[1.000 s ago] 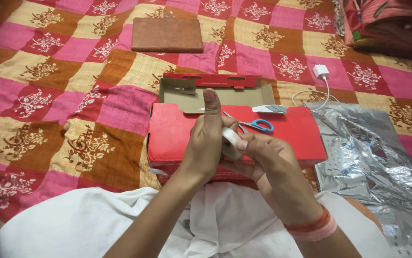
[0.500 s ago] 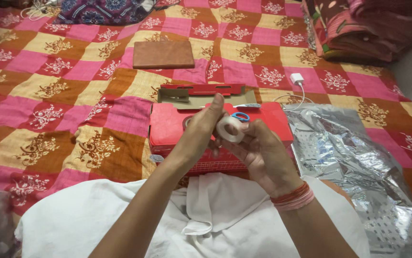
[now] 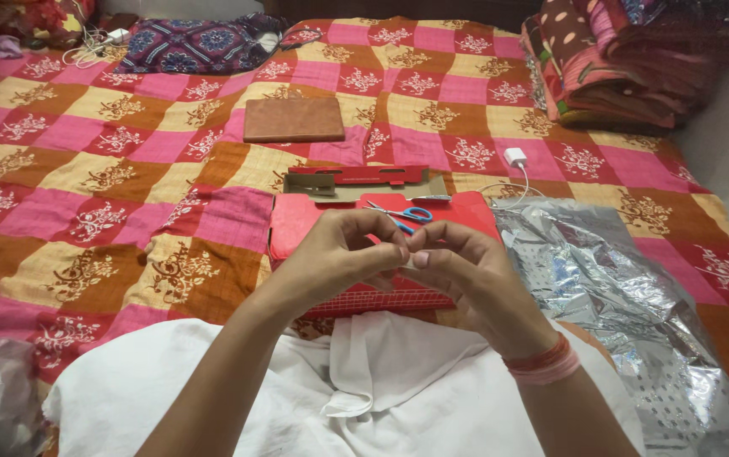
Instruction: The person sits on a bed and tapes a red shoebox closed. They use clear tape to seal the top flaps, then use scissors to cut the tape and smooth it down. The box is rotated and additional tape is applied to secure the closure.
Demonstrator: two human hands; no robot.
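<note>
Checked quilt (image 3: 127,169) covers the bed, with one brown flat case (image 3: 294,119) lying well beyond the hands. Both hands, left hand (image 3: 339,254) and right hand (image 3: 457,275), meet fingertip to fingertip over one red cardboard box (image 3: 297,224); whatever they pinch is hidden. One pair of blue-handled scissors (image 3: 407,213) rests just beyond them. One silver foil sheet (image 3: 618,288) spreads to their right.

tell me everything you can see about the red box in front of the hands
The red box is a long, flat cardboard carton lying on the checked bedspread. Its lid flap is folded back at the far edge, showing a plain brown inside. Blue-handled scissors rest on top. The left hand and right hand cover its near middle; silver foil lies beside it.
</note>
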